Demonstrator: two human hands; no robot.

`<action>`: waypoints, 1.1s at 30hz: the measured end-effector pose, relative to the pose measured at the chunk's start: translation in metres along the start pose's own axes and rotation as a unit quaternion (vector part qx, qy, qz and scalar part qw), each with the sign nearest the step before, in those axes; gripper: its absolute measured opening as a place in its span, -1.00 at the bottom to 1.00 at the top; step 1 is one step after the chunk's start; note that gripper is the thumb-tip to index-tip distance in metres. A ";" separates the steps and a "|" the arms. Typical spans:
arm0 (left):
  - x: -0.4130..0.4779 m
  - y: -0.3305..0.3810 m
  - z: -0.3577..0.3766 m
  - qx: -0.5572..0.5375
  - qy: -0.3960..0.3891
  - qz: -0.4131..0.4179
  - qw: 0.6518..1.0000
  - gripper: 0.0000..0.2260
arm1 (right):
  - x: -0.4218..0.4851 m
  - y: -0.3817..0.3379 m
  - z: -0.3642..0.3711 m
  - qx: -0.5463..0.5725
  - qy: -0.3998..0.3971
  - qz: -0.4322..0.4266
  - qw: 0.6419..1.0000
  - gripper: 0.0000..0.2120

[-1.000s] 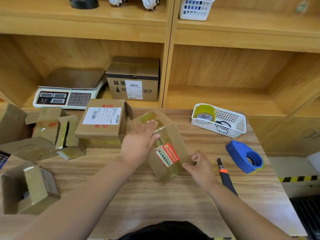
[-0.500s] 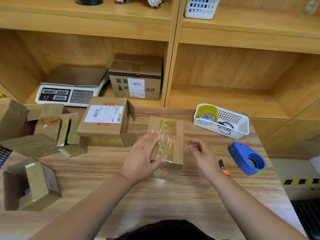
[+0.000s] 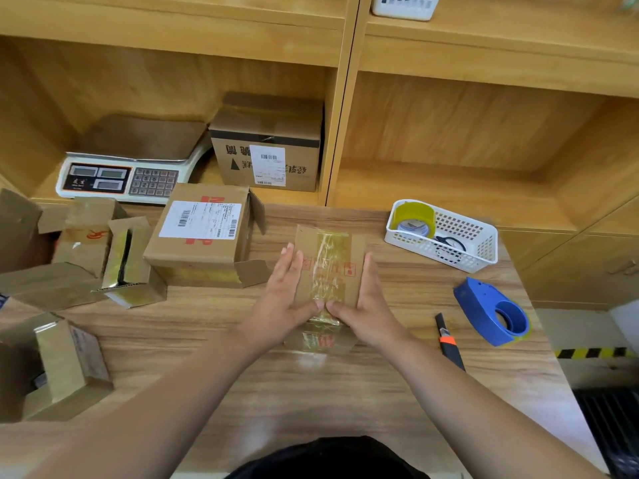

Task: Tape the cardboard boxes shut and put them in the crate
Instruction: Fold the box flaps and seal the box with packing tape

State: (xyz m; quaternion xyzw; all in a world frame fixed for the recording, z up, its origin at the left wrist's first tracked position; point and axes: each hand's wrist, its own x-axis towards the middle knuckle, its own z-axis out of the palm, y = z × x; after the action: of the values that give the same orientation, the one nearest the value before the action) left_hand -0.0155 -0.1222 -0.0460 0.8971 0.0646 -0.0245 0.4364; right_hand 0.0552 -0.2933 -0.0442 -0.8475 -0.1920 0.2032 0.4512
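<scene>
Two bare hands bracket a small cardboard box (image 3: 328,264) that stands in the middle of a wooden table (image 3: 311,392). The left hand (image 3: 285,302) lies flat against the box's left side and the right hand (image 3: 371,305) against its right side. The fingers are straight, not curled round it. Both thumbs meet on the near top edge, where a strip of shiny clear tape runs lengthwise along the lid. This looks like the closing step: either holding the flaps shut before fresh tape goes on, or smoothing tape already there; which one is hard to tell. To the right, well apart from the box, lie a blue tape dispenser (image 3: 491,311) and, nearer, a utility knife (image 3: 449,344). The next move probably calls for one hand to hold the lid down while the other reaches right for the dispenser. A larger labelled box (image 3: 204,236) with loose end flaps sits near, to the left. No crate is in view.
</scene>
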 end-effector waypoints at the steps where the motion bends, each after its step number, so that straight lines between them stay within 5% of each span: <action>1: 0.000 0.000 0.000 -0.001 0.002 0.001 1.000 -0.15 | 0.000 0.000 0.002 -0.010 0.008 -0.002 1.000 0.04; 6: -0.002 0.002 0.000 -0.026 0.004 -0.005 1.000 -0.15 | 0.000 -0.001 0.006 0.007 0.029 0.010 1.000 -0.13; 14: -0.001 0.000 0.002 -0.042 0.015 -0.015 0.999 -0.16 | 0.028 -0.009 -0.023 -0.123 -0.036 -0.024 0.991 0.27; 23: 0.002 -0.006 0.005 -0.039 0.027 -0.008 0.999 -0.14 | 0.051 -0.014 -0.032 -0.131 -0.082 -0.031 0.988 0.22; 29: 0.024 0.005 -0.019 0.099 0.036 -0.016 0.994 0.08 | 0.058 -0.016 -0.030 -0.116 -0.051 -0.053 0.991 0.13; 33: 0.054 0.005 -0.039 0.209 -0.061 0.038 0.975 0.20 | 0.062 -0.015 -0.030 -0.133 -0.041 -0.069 0.988 0.12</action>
State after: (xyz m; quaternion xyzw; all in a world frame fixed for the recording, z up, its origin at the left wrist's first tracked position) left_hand 0.0378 -0.0897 -0.0235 0.9672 -0.0029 -0.0751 0.2428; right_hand 0.1212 -0.2744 -0.0275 -0.8758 -0.2932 0.1786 0.3392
